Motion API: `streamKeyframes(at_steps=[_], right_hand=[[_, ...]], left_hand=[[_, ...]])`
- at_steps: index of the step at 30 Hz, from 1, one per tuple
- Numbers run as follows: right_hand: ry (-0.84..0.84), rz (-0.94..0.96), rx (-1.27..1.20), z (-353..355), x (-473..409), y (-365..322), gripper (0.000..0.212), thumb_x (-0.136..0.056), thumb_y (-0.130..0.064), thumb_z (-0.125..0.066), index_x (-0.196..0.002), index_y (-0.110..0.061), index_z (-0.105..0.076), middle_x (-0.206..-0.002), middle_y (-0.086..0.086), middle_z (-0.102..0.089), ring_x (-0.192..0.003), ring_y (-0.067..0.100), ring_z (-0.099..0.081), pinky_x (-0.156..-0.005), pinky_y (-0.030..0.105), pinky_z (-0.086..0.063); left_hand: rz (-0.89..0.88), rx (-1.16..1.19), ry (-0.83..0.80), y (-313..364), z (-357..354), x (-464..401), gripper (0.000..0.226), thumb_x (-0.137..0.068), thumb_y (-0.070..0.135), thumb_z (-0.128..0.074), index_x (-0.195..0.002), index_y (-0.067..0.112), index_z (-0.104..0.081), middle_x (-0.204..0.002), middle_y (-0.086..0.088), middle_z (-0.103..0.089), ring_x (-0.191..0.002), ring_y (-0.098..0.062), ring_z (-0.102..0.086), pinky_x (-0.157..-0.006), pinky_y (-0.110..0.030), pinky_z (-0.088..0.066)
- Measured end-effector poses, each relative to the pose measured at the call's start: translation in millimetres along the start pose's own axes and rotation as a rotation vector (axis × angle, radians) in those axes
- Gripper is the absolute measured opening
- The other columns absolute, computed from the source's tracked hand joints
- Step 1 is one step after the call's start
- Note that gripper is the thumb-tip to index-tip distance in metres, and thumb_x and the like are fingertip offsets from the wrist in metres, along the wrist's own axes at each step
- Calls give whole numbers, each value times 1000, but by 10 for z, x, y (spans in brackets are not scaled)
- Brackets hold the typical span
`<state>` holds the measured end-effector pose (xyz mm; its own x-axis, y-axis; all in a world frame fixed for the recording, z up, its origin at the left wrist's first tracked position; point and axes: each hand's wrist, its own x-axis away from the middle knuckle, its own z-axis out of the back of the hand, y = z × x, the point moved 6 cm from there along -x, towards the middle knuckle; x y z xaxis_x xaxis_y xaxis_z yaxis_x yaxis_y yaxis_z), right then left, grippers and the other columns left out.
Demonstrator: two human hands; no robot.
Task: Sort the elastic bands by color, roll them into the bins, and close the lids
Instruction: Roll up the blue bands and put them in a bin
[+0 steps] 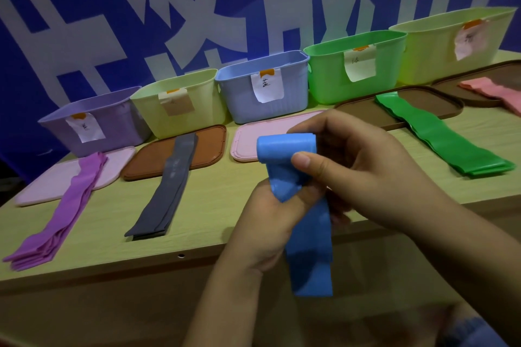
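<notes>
the right hand (363, 166) pinches the rolled top of the blue band (286, 146); the left hand (270, 222) grips its tail, hanging over the bench's near edge; the blue bin (239, 93) sits straight beyond

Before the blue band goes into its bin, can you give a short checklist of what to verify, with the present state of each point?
1. Roll held firmly: right hand grips the rolled part of the blue band. Ok.
2. Rolling finished: a long tail hangs below the left hand. Not ok.
3. Blue bin open: its pink lid lies on the table in front. Ok.
4. Blue bin empty: inside hidden. Cannot tell.
5. Other bands sorted: purple, grey, green and pink stacks lie apart. Ok.
</notes>
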<state>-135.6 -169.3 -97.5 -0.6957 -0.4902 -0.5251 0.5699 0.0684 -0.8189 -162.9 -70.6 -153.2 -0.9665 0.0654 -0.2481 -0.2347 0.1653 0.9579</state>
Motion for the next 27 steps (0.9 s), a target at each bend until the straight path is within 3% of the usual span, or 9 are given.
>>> streamKeyframes(at_steps=[2,6,9,11,15,18,21,24,27], right_hand=[[10,-11,-4,46,-7,18,20,-81,-27,-68,-99,-20,-62,-79,1,-66,-60,6,-61,-52,22,-49],[20,-63,-91,127,-27,114,16,-81,-22,-69,-95,-18,-63,-83,6,-68,-71,10,-61,-60,24,-51],[33,-63,-32,140,-61,197,21,-74,-26,-64,-94,-19,-63,-87,7,-70,-77,12,-64,-72,28,-52],[33,-39,21,100,-50,219,21,-74,-26,-63,-93,-17,-62,-86,10,-69,-75,21,-64,-73,36,-53],[26,26,91,11,28,233,17,-79,-24,-61,-96,-22,-59,-77,-7,-65,-65,6,-62,-68,26,-50],[11,90,154,-39,80,205,18,-82,-19,-59,-99,-18,-57,-84,-9,-64,-68,3,-63,-67,18,-51],[3,159,262,-90,110,177,19,-85,-17,-58,-102,-9,-57,-97,-17,-61,-78,-3,-61,-74,18,-52],[-6,187,341,-104,122,184,19,-85,-16,-57,-104,-14,-57,-105,-11,-64,-91,6,-63,-75,29,-54],[-22,186,339,-119,125,191,20,-84,-15,-58,-103,-21,-56,-108,-9,-65,-94,6,-64,-74,23,-54]], left_hand=[[37,45,-88,-24,-57,24,16,-88,20,-57,-79,21,-69,-64,-5,-65,-56,-18,-62,-60,-31,-54],[77,204,-173,-63,-111,46,15,-91,25,-59,-87,15,-69,-56,1,-52,-44,-7,-43,-52,-24,-47],[101,163,-100,-117,-77,31,26,-90,36,-58,-80,15,-69,-47,5,-40,-39,-4,-33,-42,-18,-35],[80,150,-55,-113,-61,26,45,-78,59,-65,-76,14,-68,-43,6,-37,-35,-3,-32,-39,-17,-32],[57,8,128,-111,35,34,74,-57,87,-51,-62,15,-67,-36,5,-37,-32,-7,-32,-39,-18,-32],[57,-117,238,-84,78,49,68,-61,81,-37,-57,19,-64,-35,4,-40,-32,-9,-35,-38,-20,-33],[70,-182,318,-103,112,66,63,-61,80,-38,-53,23,-62,-35,3,-39,-31,-10,-36,-38,-21,-33],[38,-213,337,-87,103,85,65,-60,85,-42,-61,23,-62,-36,3,-42,-32,-10,-37,-38,-22,-33],[66,-211,328,-91,111,99,65,-62,75,-38,-69,14,-60,-37,1,-43,-33,-11,-37,-39,-23,-33]])
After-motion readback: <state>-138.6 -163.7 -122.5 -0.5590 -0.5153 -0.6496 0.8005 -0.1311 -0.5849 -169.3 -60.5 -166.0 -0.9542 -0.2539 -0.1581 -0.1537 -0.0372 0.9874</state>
